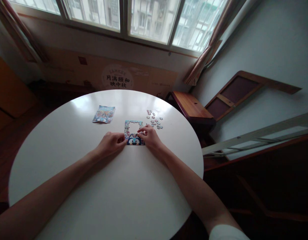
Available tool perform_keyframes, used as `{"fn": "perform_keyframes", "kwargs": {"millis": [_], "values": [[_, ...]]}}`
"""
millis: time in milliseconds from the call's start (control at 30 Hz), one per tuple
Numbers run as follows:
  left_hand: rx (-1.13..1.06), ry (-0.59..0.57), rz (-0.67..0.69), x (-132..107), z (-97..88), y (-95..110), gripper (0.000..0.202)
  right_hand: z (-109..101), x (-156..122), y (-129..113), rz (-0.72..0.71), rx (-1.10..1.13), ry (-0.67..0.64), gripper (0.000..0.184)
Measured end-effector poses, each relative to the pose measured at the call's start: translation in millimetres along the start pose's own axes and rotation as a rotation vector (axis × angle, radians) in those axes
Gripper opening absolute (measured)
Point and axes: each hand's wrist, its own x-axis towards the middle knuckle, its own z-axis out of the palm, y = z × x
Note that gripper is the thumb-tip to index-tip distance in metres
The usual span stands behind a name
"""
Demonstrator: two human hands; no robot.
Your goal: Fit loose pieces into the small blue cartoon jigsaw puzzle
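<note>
A partly assembled jigsaw puzzle (pixel 134 141) lies flat on the white round table, with a blue cartoon face along its near side and a pale gap inside its frame. My left hand (pixel 111 142) is curled, its fingertips pressed against the puzzle's near left edge. Over the puzzle's right side, my right hand (pixel 150 136) has thumb and fingers pinched together at the border of the gap. A small puzzle piece appears to be between them, mostly hidden by the fingers. Just beyond that hand, several loose puzzle pieces (pixel 154 117) are scattered.
A colourful printed packet (pixel 104 114) rests on the table (pixel 98 193) at the far left of the puzzle. Behind the table's right side stands a wooden bench (pixel 192 106). Windows (pixel 154 20) line the wall ahead, above a panel with Chinese lettering (pixel 117 80).
</note>
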Motion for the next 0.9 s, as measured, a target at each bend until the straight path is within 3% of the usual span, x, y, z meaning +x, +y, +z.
{"fn": "perform_keyframes", "kwargs": {"millis": [600,900], "values": [[0.010,-0.006,-0.017,-0.3,-0.3,1.1,0.033,3.5,0.3,-3.5,-0.048,-0.084,0.027,0.006],[-0.007,-0.008,-0.012,-0.8,-0.6,0.4,0.033,7.1,-0.6,-13.7,-0.025,-0.237,0.043,0.005]]}}
